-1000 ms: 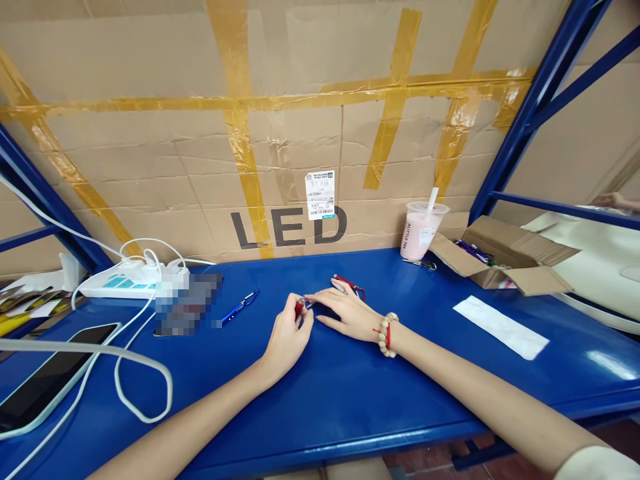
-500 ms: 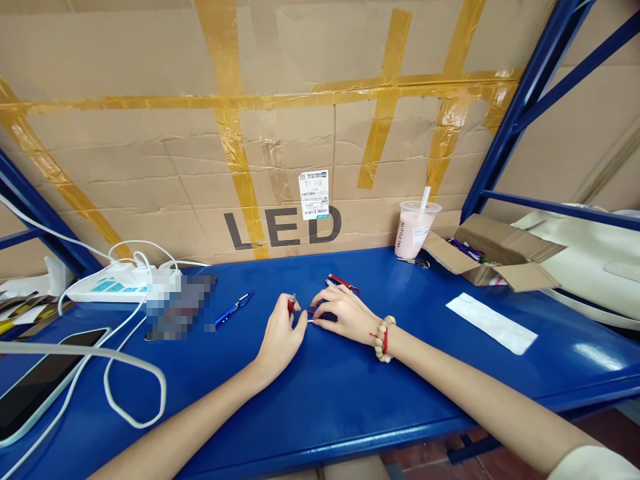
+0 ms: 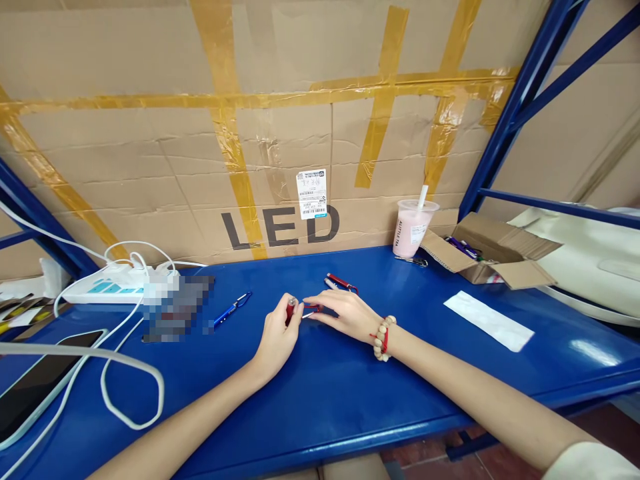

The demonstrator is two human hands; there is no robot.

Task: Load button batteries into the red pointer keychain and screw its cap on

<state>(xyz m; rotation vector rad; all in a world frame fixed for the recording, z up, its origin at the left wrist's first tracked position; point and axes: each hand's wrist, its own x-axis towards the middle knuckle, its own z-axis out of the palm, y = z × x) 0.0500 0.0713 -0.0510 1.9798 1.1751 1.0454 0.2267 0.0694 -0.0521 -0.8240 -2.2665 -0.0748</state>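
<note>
My left hand (image 3: pixel 278 335) rests on the blue shelf top (image 3: pixel 320 400) with its fingers pinched round a small red pen part (image 3: pixel 290 307). My right hand (image 3: pixel 345 315), with a bead bracelet on the wrist, lies just right of it. Its fingers are stretched toward the left hand and rest on a red pen piece (image 3: pixel 311 309) on the surface. Another red pen (image 3: pixel 342 283) lies just behind my right hand. A blue pen (image 3: pixel 231 310) lies to the left of my left hand.
A taped cardboard sheet marked LED (image 3: pixel 280 167) forms the back wall. A pink drink cup (image 3: pixel 413 229), an open carton of pens (image 3: pixel 487 250) and a white paper strip (image 3: pixel 489 321) sit at the right. A power strip (image 3: pixel 115 287), white cables (image 3: pixel 125 373) and a phone (image 3: pixel 40 383) lie at the left.
My hands have closed together again after drawing slightly apart half a second ago. The right fingers now lie flatter over the red piece.
</note>
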